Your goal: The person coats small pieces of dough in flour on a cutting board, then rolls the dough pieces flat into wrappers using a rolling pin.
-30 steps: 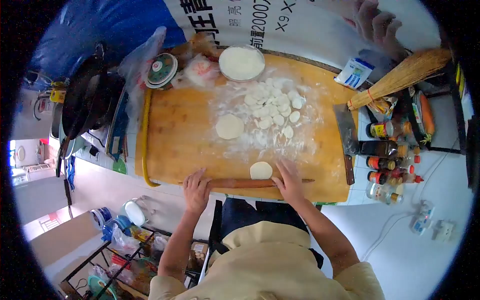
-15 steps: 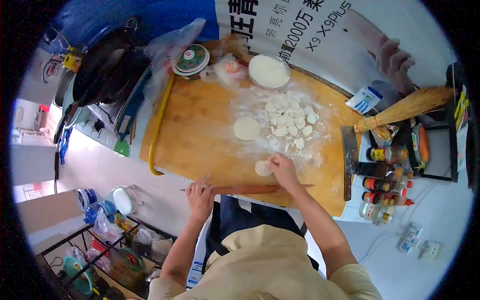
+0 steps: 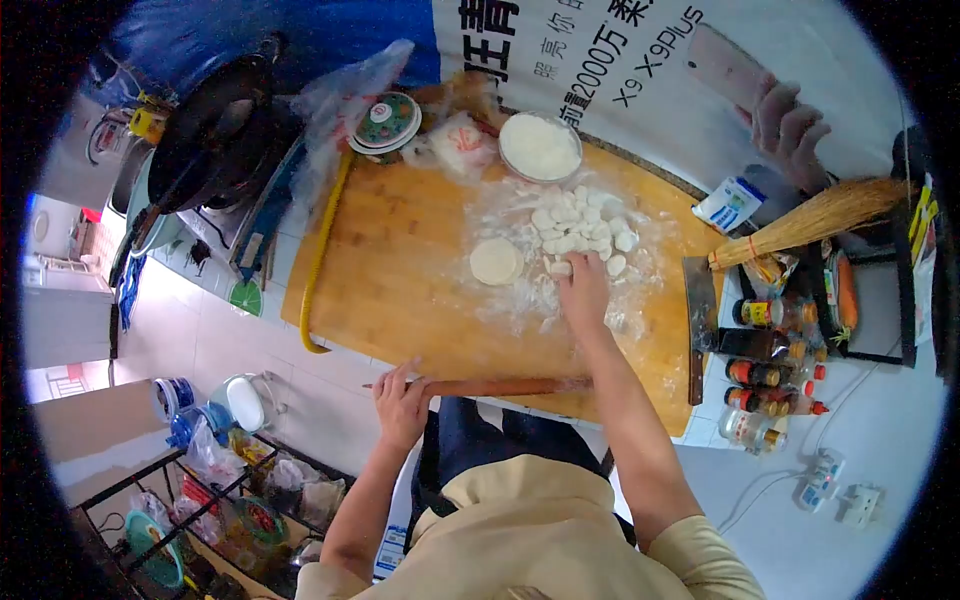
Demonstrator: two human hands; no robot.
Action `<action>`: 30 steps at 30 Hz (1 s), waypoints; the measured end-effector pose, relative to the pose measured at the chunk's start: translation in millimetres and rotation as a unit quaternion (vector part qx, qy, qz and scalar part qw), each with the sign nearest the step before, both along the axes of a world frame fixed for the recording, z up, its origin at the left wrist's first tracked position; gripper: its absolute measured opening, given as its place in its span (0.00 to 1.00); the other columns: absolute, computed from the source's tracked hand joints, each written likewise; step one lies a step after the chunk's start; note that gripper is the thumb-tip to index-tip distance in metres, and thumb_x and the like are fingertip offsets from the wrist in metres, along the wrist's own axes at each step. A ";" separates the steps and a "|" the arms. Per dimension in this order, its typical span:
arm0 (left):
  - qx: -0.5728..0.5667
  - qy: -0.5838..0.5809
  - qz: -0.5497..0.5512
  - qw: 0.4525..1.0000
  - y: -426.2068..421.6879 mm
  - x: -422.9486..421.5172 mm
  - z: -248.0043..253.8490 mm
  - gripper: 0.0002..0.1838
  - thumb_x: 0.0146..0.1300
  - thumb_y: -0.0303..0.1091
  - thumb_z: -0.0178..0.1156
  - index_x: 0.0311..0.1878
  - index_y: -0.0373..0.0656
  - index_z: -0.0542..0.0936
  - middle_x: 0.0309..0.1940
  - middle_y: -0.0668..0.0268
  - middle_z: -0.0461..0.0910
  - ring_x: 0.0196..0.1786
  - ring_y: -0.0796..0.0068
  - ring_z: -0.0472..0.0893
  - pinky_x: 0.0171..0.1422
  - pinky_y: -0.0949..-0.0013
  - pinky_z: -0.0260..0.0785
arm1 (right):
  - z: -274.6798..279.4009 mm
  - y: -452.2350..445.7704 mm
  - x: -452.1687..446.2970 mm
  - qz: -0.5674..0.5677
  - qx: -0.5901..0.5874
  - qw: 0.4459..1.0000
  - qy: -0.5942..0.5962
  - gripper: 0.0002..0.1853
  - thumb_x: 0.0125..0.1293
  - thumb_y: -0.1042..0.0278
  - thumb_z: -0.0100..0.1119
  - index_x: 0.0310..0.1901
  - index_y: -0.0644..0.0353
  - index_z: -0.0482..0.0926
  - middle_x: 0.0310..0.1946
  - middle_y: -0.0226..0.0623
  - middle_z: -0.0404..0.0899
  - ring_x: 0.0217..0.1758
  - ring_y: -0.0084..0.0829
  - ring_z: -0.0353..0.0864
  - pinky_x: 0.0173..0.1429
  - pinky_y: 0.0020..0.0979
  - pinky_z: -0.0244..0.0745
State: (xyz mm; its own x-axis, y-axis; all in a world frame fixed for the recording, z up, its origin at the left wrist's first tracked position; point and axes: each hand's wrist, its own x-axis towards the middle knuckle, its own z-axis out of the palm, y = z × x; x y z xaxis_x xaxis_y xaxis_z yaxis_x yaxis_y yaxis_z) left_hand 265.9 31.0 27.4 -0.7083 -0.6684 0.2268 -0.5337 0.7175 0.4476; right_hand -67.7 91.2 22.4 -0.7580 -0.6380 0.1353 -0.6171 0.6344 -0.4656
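My left hand [image 3: 402, 406] is wrapped round the left end of a wooden rolling pin [image 3: 505, 386], which lies along the near edge of the wooden board [image 3: 390, 260]. Out over the board, my right hand [image 3: 585, 288] reaches into the near side of a pile of small floured dough pieces [image 3: 572, 222]. Its fingertips are pinched on a dough piece, mostly hidden by the fingers. Left of that pile lie flat round dough wrappers [image 3: 496, 261], one overlapping another. Loose flour is scattered around them.
A bowl of flour [image 3: 540, 147] stands at the board's far edge, beside a plastic bag and a lidded tin [image 3: 386, 122]. At right are a cleaver [image 3: 698, 330], a straw brush [image 3: 810, 222] and several bottles [image 3: 765, 372]. A wok [image 3: 215, 130] stands at left.
My right hand has moved away from the near part of the board to the dough pile. The single wrapper it held now lies with the other wrapper. My left hand stays on the rolling pin.
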 end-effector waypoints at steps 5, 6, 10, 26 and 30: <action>-0.019 0.006 -0.024 0.999 0.0 -5.4 1.9 0.09 0.50 0.31 0.65 0.37 0.48 0.83 0.55 0.66 0.76 0.53 0.62 0.75 0.60 0.58 0.61 | -17.1 40.7 6.9 0.135 -0.023 0.990 -0.031 0.11 0.53 0.77 0.60 0.40 0.57 0.77 0.41 0.39 0.75 0.48 0.43 0.75 0.50 0.42 0.72; -0.017 0.003 -0.029 0.999 -0.8 -6.3 2.1 0.09 0.50 0.31 0.65 0.37 0.48 0.83 0.55 0.66 0.76 0.53 0.62 0.75 0.60 0.58 0.61 | -19.5 52.3 11.1 0.163 -0.011 0.986 -0.036 0.12 0.54 0.78 0.59 0.42 0.57 0.77 0.43 0.41 0.75 0.49 0.44 0.75 0.51 0.42 0.72; -0.017 -0.025 -0.037 0.999 -5.2 -13.0 0.4 0.09 0.50 0.32 0.66 0.37 0.48 0.83 0.54 0.66 0.76 0.53 0.62 0.75 0.59 0.58 0.62 | -18.5 81.8 22.6 0.134 -0.103 0.985 -0.045 0.14 0.56 0.79 0.57 0.45 0.57 0.77 0.46 0.44 0.75 0.49 0.46 0.76 0.50 0.41 0.73; 0.008 -0.015 -0.069 0.997 -37.3 -53.8 -10.1 0.16 0.49 0.28 0.61 0.43 0.48 0.82 0.57 0.63 0.75 0.58 0.56 0.72 0.63 0.54 0.59 | 1.2 134.3 46.6 0.039 -0.021 0.965 -0.258 0.18 0.62 0.75 0.56 0.54 0.53 0.77 0.55 0.45 0.72 0.57 0.46 0.74 0.58 0.40 0.72; 0.025 -0.040 -0.123 0.991 -51.8 -67.5 -18.0 0.20 0.50 0.31 0.63 0.50 0.45 0.78 0.63 0.58 0.70 0.65 0.52 0.67 0.68 0.51 0.55 | -11.2 149.2 26.4 0.037 -0.003 0.999 -0.035 0.18 0.63 0.74 0.52 0.55 0.56 0.75 0.63 0.48 0.67 0.62 0.50 0.70 0.62 0.43 0.67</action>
